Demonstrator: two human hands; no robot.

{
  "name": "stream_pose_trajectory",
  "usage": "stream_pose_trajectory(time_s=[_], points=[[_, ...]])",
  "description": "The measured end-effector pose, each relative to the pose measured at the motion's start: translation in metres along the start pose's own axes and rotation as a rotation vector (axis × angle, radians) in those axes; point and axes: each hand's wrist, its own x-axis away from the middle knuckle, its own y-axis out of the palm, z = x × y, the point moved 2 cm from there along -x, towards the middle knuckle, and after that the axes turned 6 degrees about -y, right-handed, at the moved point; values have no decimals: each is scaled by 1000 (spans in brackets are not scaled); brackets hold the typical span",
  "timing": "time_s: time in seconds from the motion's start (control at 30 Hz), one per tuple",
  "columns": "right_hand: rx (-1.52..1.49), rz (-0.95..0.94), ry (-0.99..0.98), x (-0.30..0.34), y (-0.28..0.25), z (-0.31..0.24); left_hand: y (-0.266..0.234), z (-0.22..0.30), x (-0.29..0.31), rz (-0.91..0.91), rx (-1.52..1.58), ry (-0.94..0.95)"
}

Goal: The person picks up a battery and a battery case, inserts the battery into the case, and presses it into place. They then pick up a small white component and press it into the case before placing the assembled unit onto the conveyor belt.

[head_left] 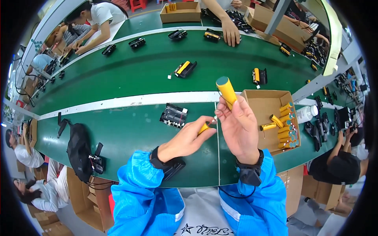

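My right hand [238, 128] holds a yellow cylindrical battery cell [226, 91] with a green end cap, pointing up and away. My left hand [189, 139] grips a second yellow cell [204, 126] low down, its metal tab tip close to my right fingers. Both hands hover over the green belt [130, 133] near its front edge. A black battery holder [173, 115] lies on the belt just left of my hands. An open cardboard box [263, 103] to the right holds several more yellow cells [286, 126].
More black holders, some with a yellow cell, lie on the far belt [185, 68] [259, 75]. A black pouch [78, 151] lies at left. Other people work along both sides. A white bottle [307, 114] stands right of the box. Cardboard boxes [180, 11] sit at the back.
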Motion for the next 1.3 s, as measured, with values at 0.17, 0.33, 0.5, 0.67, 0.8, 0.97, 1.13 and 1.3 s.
stream_pose_trajectory(time_s=[0.17, 0.33, 0.5, 0.67, 0.8, 0.97, 1.13, 1.3], points=[[164, 20, -11, 10, -19, 20, -6, -13, 20, 148, -36, 147], [163, 10, 56, 36, -46, 30, -40, -25, 51, 551, -119, 114], [3, -22, 167, 63, -49, 28, -134, -121, 91, 897, -853, -52], [-43, 47, 237, 94, -59, 28, -92, -79, 107, 1000, -1271, 16], [-103, 113, 314, 120, -64, 35, 5, -12, 93, 373, -573, 481], [-115, 94, 354, 126, -59, 45, 20, -2, 90, 263, -525, 550], [949, -86, -356, 99, -44, 43, 12, 31, 83, 324, -688, 538], [589, -534, 170, 82, -41, 45, 4, 28, 68, 484, -621, 535]])
